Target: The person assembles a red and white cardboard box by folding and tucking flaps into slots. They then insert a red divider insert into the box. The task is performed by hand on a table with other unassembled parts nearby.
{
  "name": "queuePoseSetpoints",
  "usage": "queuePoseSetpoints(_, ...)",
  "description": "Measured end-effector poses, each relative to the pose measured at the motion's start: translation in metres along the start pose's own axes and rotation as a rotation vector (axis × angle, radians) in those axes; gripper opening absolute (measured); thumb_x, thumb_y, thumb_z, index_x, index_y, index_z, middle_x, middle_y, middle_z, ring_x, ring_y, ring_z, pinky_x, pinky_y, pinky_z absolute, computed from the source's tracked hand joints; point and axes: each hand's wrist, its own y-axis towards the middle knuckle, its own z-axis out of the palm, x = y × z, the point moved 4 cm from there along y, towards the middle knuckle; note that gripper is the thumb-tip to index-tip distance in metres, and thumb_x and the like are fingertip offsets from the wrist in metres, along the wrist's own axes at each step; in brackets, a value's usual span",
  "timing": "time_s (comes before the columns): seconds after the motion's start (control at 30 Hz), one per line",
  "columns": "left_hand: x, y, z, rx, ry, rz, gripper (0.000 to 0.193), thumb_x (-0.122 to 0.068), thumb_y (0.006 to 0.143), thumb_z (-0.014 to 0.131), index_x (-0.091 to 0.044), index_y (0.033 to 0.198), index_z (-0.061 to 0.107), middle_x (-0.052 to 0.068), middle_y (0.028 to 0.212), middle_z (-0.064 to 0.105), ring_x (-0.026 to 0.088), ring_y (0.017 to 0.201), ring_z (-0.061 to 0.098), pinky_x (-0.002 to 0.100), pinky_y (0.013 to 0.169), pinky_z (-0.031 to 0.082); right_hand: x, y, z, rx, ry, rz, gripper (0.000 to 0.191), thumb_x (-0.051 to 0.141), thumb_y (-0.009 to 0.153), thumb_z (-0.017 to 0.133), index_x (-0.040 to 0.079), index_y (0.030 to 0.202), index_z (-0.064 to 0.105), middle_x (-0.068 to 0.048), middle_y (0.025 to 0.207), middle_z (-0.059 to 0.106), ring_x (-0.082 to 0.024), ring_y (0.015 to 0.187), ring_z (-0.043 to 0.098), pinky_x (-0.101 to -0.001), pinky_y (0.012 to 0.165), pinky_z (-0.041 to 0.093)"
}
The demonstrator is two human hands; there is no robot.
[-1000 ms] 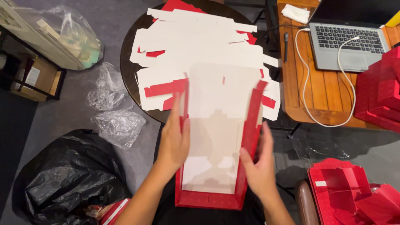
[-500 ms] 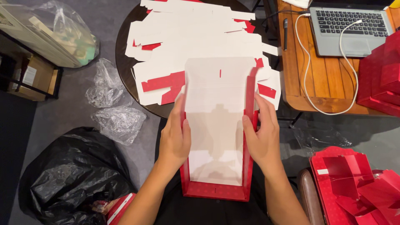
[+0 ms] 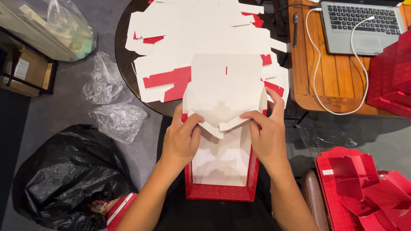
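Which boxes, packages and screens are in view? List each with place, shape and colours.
Half-folded box: between left hand and right hand, red outside, white inside.
Flat box blanks: round table, white and red.
Folded red boxes: right edge.
Laptop: wooden desk, grey; screen out of view.
Brown carton: far left.

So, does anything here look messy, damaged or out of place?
The red and white box held by the left hand and right hand looks intact. What stands out is the loose heap of flat cardboard blanks and the crumpled clear plastic on the floor.
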Motion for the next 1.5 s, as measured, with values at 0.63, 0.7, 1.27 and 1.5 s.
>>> queuePoseSetpoints(0.63,-0.01,0.033,0.005,-0.141,0.039,0.145,0.015,-0.008,0.097,0.069,-0.009,0.112,0.065,0.029,0.162,0.032,0.05,0.14,0.052,0.048,0.105,0.053,-0.009,0.014,0.006,-0.046,0.021,0.08,0.028,0.011,0.1,0.066,0.006,0.127,0.065,-0.024,0.136,0.048,-0.04,0.109,0.063,-0.0446,0.092,0.052)
queuePoseSetpoints(0.7,0.004,0.052,0.015,-0.105,0.032,0.041,0.012,-0.011,0.097,0.07,-0.007,0.108,0.066,0.028,0.161,0.035,0.047,0.134,0.055,0.048,0.099,0.053,-0.023,0.03,0.022,-0.034,0.018,0.123,0.02,0.012,0.101,0.065,0.006,0.12,0.067,-0.024,0.132,0.05,-0.042,0.106,0.064,-0.0454,0.089,0.053)
queuePoseSetpoints(1.27,0.084,0.114,0.095,0.091,0.602,0.264,0.02,-0.005,0.088,0.061,-0.01,0.105,0.07,0.004,0.071,0.062,0.025,0.075,0.064,0.06,0.109,0.04,-0.084,0.08,0.104,-0.063,-0.201,-0.12,0.023,0.0,0.098,0.066,0.001,0.121,0.066,-0.011,0.101,0.07,-0.031,0.097,0.065,-0.0499,0.1,0.045)
queuePoseSetpoints(1.5,0.088,0.117,0.101,0.091,0.577,0.237,0.034,-0.008,0.09,0.062,-0.01,0.123,0.07,0.004,0.076,0.063,0.025,0.073,0.063,0.043,0.076,0.047,-0.08,0.08,0.104,0.027,-0.213,-0.183,0.046,-0.007,0.091,0.067,0.001,0.137,0.065,-0.012,0.086,0.062,-0.031,0.081,0.062,-0.0439,0.078,0.05)
